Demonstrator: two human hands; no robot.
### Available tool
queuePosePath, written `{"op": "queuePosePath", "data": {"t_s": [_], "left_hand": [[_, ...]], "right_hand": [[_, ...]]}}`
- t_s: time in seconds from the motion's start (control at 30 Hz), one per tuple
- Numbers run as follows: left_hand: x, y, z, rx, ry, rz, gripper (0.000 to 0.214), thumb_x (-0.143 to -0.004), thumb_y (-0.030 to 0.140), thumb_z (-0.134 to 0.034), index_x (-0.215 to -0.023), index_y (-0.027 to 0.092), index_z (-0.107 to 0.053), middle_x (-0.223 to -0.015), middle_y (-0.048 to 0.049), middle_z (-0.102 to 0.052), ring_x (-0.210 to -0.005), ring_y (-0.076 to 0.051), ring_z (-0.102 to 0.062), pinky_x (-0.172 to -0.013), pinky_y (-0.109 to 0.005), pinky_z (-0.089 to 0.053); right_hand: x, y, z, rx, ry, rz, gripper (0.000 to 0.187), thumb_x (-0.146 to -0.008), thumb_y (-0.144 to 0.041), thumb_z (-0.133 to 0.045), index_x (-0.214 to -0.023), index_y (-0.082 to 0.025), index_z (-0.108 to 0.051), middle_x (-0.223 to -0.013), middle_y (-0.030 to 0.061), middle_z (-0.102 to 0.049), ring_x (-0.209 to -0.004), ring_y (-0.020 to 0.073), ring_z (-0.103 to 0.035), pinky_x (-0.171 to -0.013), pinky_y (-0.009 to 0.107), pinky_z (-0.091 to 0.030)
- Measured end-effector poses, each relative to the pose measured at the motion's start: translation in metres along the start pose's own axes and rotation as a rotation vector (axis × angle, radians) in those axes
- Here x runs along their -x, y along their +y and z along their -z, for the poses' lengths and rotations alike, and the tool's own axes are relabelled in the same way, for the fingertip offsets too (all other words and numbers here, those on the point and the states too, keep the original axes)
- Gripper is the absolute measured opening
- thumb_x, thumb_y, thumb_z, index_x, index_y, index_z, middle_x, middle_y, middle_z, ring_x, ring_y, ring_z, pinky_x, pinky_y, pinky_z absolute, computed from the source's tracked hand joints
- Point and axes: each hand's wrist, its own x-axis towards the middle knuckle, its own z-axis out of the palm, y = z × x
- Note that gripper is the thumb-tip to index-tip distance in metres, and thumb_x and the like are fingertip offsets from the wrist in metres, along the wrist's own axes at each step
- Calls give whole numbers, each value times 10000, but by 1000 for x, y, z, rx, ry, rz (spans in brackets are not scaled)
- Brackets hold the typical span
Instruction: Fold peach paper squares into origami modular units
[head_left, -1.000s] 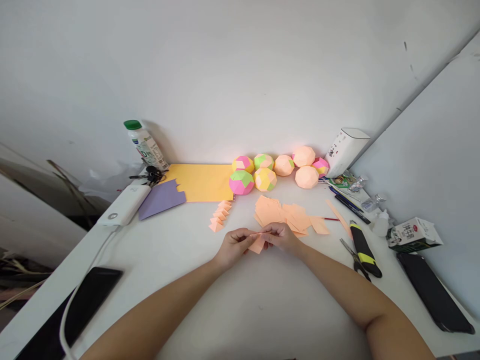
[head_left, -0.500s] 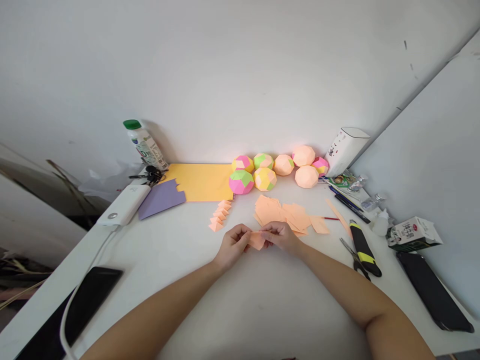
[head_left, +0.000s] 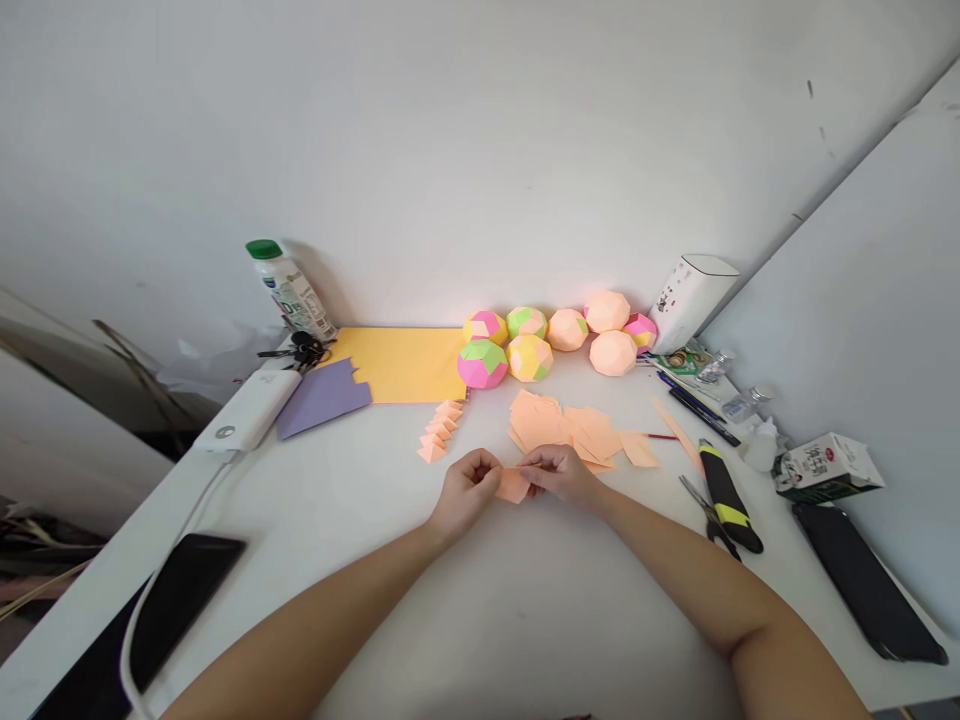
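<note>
Between my two hands is a small piece of peach paper (head_left: 511,486), held just above the white table. My left hand (head_left: 471,490) pinches its left edge with thumb and fingers. At its right edge, my right hand (head_left: 561,474) closes on it the same way; some fingertips are hidden behind the paper. Just beyond the hands lies a loose pile of cut peach paper pieces (head_left: 536,418). To the left, a row of folded peach paper units (head_left: 441,432) lies overlapping on the table.
Several faceted paper balls (head_left: 531,358) stand along the wall. Yellow paper (head_left: 409,362) and purple paper (head_left: 322,398) lie at left, by a white power strip (head_left: 251,408). Scissors (head_left: 711,515), a utility knife (head_left: 729,497) and a milk carton (head_left: 827,468) are at right.
The peach paper has tilted slightly in my fingers, and my right fingers have shifted a little along its edge. Everything else stays in place.
</note>
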Motion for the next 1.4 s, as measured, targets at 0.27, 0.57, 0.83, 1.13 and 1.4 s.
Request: {"op": "queuePosePath", "data": {"t_s": [0.27,0.57,0.83,1.13,1.4], "left_hand": [[0,1,-1,-10,-122,-10,165,-780,327,-528,-776,162,-525,-642,22,-498,-552,-90,-444,-503,-196,-346],[0,-3,-3,-169,-161,-75,170,-787,290,-516,-686,154,-519,-617,21,-503,-544,-87,-422,-513,-206,-328],[0,0,-2,-20,-123,-29,169,-739,254,-530,-618,163,-454,-570,46,-406,-516,-77,-355,-490,-199,-280],[-2,-3,1,126,-35,-7,158,-730,265,-538,-634,161,-467,-599,42,-415,-540,-79,-367,-508,-198,-295],[0,2,-1,-10,-118,-17,157,-758,285,-521,-668,160,-490,-587,40,-424,-529,-80,-377,-505,-198,-307]], "right_hand": [[0,0,0,-11,0,6,198,-751,-348,-633,-787,-153,-636,-659,10,-629,-575,137,-614,-545,263,-485],[3,-1,-6,161,20,73,68,-752,-217,-567,-760,-160,-603,-695,0,-586,-598,119,-578,-538,231,-446],[-1,5,-1,42,55,60,28,-702,-131,-533,-692,-157,-526,-577,-22,-561,-513,108,-557,-472,211,-417],[-4,4,4,-130,56,103,129,-798,-286,-539,-794,-179,-468,-620,-7,-616,-501,110,-560,-463,223,-433],[3,-7,-2,47,-17,58,193,-784,-344,-585,-744,-156,-564,-642,-3,-569,-577,110,-555,-540,242,-445]]}}
